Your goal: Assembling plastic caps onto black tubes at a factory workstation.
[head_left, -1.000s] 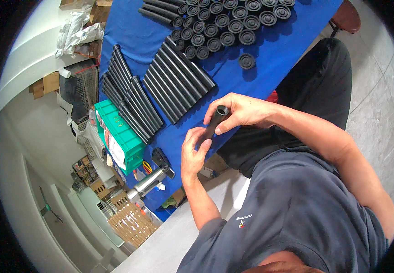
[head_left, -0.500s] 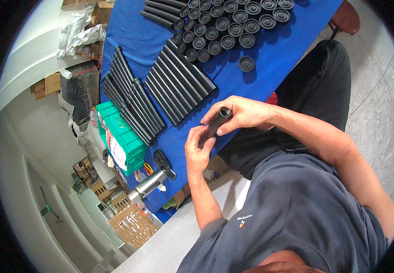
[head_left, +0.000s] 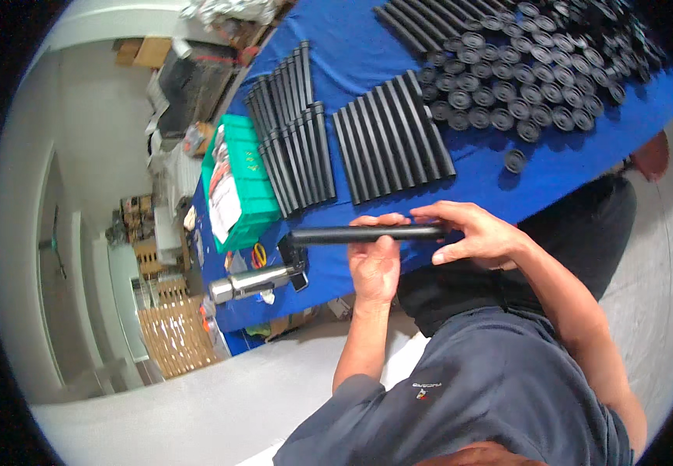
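My left hand (head_left: 376,268) is closed around a straight black tube (head_left: 336,235), which lies level across the fingers with the thumb over it. The tube's left end reaches out over the blue cloth. At its right end is my right hand (head_left: 480,235), thumb and fingers spread apart on either side of that end; whether the palm touches it I cannot tell. Beyond the hands, a row of black tubes (head_left: 395,140) lies side by side. Left of it is a group of black tubes with collars (head_left: 294,147). Many round black ringed caps (head_left: 519,93) stand clustered at the far right.
One cap (head_left: 514,161) sits apart near the table edge. A green crate (head_left: 255,182) with papers stands at left. Close by are yellow-handled scissors (head_left: 259,255) and a silver cylindrical tool (head_left: 251,283) with a black end. A blue cloth (head_left: 476,182) covers the table.
The tube has swung from pointing up toward me to lying level crosswise. My right hand has loosened and spread its fingers at the right end. The view has shifted, moving the table contents rightward.
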`<move>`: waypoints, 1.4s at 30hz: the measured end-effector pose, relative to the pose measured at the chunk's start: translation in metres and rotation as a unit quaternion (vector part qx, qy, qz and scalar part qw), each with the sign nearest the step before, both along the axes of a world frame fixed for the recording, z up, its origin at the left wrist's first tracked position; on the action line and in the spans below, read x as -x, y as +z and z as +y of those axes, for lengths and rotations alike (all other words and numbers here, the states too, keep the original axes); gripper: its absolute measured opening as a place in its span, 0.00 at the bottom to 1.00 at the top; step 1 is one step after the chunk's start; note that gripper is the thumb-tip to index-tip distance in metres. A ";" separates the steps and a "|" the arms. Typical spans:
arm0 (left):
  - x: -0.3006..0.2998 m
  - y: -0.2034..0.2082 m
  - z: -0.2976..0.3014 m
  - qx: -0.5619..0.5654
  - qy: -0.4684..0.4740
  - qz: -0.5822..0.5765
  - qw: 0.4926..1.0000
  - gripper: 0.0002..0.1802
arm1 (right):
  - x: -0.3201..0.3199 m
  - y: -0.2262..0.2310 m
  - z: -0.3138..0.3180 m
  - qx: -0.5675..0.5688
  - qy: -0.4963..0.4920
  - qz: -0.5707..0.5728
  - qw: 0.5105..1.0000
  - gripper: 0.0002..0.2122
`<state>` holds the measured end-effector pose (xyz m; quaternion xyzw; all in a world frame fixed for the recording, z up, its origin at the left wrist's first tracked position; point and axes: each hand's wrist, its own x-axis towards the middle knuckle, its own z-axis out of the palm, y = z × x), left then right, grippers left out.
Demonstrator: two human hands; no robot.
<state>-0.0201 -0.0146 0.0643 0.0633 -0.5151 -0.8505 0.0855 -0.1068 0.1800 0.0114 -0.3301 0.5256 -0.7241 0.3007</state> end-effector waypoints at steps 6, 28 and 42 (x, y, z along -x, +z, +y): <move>-0.020 -0.019 0.001 0.035 -0.011 -0.255 0.966 0.19 | -0.003 0.012 0.002 -0.046 -0.008 -0.120 0.992 0.20; 0.012 0.018 -0.020 0.566 -0.164 -0.145 0.795 0.17 | -0.001 -0.003 -0.001 0.055 0.015 -0.136 0.989 0.20; 0.010 0.000 -0.026 0.483 -0.161 -0.195 0.838 0.19 | -0.001 -0.009 -0.002 0.050 0.006 -0.109 0.993 0.17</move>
